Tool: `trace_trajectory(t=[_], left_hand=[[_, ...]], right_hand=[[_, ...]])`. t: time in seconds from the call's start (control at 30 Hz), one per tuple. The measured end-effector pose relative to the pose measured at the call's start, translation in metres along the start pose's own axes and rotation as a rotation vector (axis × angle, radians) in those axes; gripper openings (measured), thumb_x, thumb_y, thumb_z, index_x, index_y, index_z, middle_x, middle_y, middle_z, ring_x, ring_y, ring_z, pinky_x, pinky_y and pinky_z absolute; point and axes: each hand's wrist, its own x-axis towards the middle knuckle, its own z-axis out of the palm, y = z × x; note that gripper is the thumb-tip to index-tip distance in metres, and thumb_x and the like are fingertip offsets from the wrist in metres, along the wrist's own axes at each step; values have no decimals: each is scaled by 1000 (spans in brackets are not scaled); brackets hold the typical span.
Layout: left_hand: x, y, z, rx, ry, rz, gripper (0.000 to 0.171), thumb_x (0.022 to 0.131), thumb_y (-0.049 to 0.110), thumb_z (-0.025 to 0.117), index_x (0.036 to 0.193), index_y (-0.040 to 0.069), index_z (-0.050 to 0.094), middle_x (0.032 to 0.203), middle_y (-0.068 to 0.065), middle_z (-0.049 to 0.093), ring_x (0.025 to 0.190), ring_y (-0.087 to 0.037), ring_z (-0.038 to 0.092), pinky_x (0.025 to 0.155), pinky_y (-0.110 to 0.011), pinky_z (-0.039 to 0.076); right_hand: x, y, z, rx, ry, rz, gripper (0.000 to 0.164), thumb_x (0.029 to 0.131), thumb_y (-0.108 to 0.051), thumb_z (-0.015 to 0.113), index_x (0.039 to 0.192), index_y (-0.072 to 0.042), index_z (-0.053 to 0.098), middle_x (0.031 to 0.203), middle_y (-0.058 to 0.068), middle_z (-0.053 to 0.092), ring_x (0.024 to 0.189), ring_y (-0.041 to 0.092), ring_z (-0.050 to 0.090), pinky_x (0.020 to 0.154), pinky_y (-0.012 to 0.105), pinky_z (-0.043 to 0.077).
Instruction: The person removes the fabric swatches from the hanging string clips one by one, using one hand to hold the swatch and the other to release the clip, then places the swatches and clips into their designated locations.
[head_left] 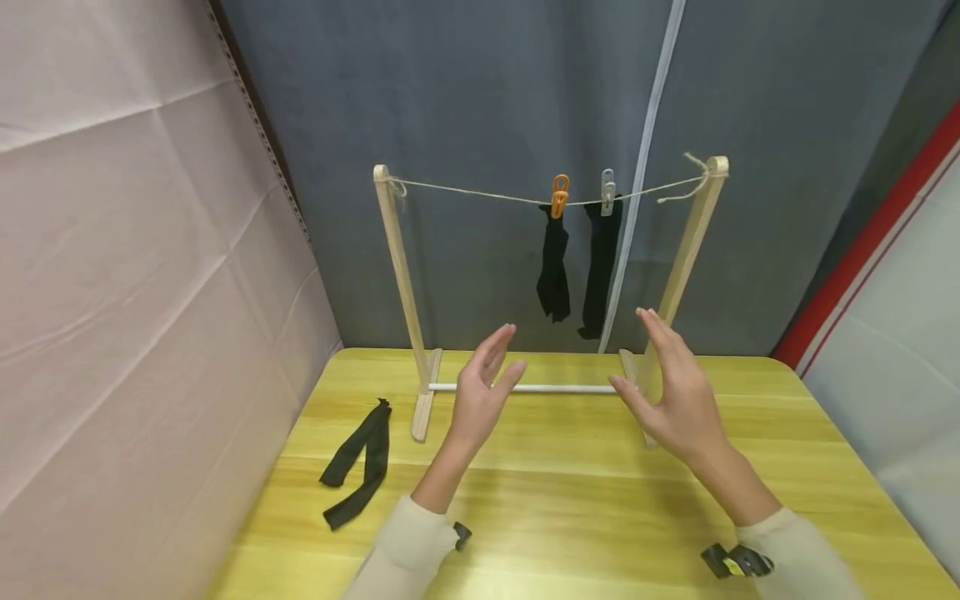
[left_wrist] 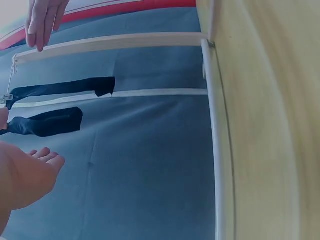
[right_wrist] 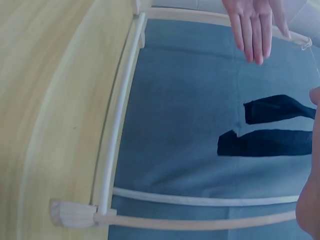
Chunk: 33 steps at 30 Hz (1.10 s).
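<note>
From my remote post, left hand (head_left: pixel 478 398) and right hand (head_left: pixel 680 398) show empty, thumbs apart from fingers; black cloths (head_left: pixel 602 271) hang at twelve o'clock, probably light and limp, best pinched up top.

Left grip (head_left: pixel 481 393) and right grip (head_left: pixel 678 402) hover apart, outstretched.

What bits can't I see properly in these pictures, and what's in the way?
- Head view: the lower part of the right wooden post, mostly hidden behind the right hand.
- Head view: part of the white rod, behind the left hand.
- Right wrist view: the top of the longer black cloth strip, blocked by the right hand.
- Head view: the rest of the left sleeve, cut off by the bottom edge.
</note>
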Motion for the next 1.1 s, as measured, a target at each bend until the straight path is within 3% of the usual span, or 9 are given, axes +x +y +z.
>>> trace_trajectory(t=[0.1,0.43,0.53,0.63,0.8,0.9,1.1], left_hand=[[11,-1,7,-49,11,-22,58,105,22,68,159,13,46,165,-11,48,156,-18,43,129,-43,35],[43,-11,26,-196,75,-91,58,102,23,72,155,9,51,162,-10,53,154,-28,46,121,-34,45],[52,-15,32,-232,73,-115,59,102,22,73,155,9,51,162,-10,53,155,-29,46,121,-35,45],[62,-20,40,-232,47,-144,61,101,23,75,155,10,51,162,-11,53,154,-28,48,120,-35,46],[75,-25,48,-185,2,-153,64,100,24,76,157,12,49,162,-12,52,151,-25,50,120,-38,47],[80,-25,50,-178,7,-143,63,100,25,76,156,13,50,160,-11,54,150,-24,51,121,-39,47],[90,-29,58,-175,53,-125,51,99,27,77,145,13,60,148,-9,64,141,-23,61,116,-39,53]], right_hand=[[7,-4,3,-6,5,-13,87,100,-67,59,162,-7,42,166,11,48,153,32,46,128,20,29],[32,-18,15,2,14,-67,87,102,-65,58,162,-5,40,166,12,47,153,35,47,128,23,31],[42,-22,17,3,11,-79,84,102,-62,59,162,-6,40,166,11,48,153,34,47,127,30,38],[53,-26,16,-13,6,-109,79,100,-46,71,162,-7,41,165,13,49,152,34,49,126,41,42],[75,-31,16,-22,19,-162,88,84,-9,87,160,-5,43,162,16,51,151,35,49,128,45,38],[88,-34,14,-34,31,-175,89,83,-7,87,160,-5,43,162,16,51,151,34,49,127,46,39],[114,-41,8,-95,8,-189,84,93,-17,82,164,-8,37,166,15,46,155,30,44,124,52,43]])
